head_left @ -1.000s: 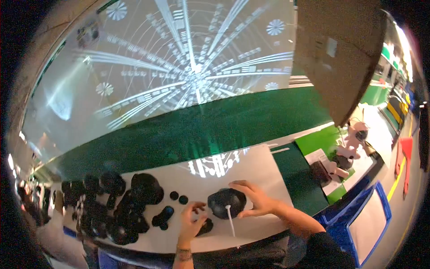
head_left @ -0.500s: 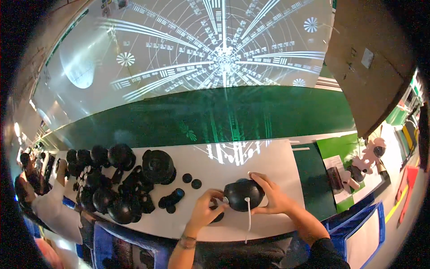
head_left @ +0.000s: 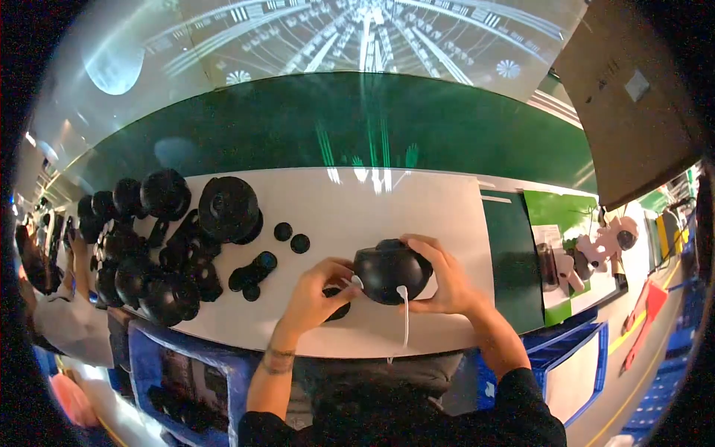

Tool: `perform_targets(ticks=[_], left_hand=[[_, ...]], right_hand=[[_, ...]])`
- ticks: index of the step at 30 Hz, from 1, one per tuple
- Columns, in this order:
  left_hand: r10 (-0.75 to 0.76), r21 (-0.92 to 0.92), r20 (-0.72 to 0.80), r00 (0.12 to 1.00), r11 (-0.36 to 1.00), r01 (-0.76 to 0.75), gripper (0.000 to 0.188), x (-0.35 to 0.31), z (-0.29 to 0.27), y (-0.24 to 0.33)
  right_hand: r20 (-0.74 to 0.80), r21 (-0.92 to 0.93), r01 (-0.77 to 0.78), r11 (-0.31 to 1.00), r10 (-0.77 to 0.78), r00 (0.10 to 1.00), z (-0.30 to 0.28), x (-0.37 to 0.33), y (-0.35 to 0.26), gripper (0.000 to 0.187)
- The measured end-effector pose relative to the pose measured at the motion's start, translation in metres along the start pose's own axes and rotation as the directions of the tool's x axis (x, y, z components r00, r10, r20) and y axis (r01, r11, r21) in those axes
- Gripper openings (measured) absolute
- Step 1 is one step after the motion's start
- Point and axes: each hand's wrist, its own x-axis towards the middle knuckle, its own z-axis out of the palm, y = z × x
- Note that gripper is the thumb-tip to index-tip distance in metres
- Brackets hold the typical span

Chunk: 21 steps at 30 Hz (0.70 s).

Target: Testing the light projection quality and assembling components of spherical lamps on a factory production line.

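Observation:
A round black dome-shaped part (head_left: 389, 273) with a white cord (head_left: 405, 320) hanging from it sits on the white table (head_left: 417, 208) in front of me. My right hand (head_left: 441, 277) cups its right side and holds it. My left hand (head_left: 316, 296) touches its left side with the fingertips and lies over a small black disc (head_left: 339, 309) on the table.
A heap of black round parts (head_left: 160, 249) covers the table's left part, with small black caps (head_left: 290, 237) beside it. Blue crates (head_left: 175, 369) stand below the table's near edge. A green mat (head_left: 555, 246) with pink and black items lies to the right. Another person (head_left: 48, 290) is at far left.
The view has shifted, so the table sits higher and more centred. Both hands have stayed on the black dome part, the left hand closing in on its side.

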Motion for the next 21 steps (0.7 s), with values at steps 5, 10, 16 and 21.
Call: perform_targets(ticks=[5,10,16,21], left_hand=[[-0.135,-0.068,0.061,0.989,0.988,0.139,0.032,0.002,-0.002,0.0],[-0.15,-0.124,0.052,0.987,0.98,0.156,0.03,0.004,-0.002,-0.023],[-0.172,-0.101,0.096,0.98,0.978,0.182,0.022,0.01,-0.009,-0.013],[-0.147,-0.188,0.052,0.988,0.97,0.154,0.015,-0.006,-0.028,-0.028]], right_hand=[[-0.015,0.025,0.055,0.998,-0.055,0.998,0.003,0.0,-0.003,0.099],[-0.023,-0.012,0.065,0.998,-0.066,0.998,0.01,0.001,-0.002,0.099],[-0.049,-0.037,0.087,0.996,-0.089,0.995,0.009,0.004,-0.002,0.096],[-0.029,-0.082,0.045,0.996,-0.048,0.998,0.009,-0.002,0.001,0.092]])
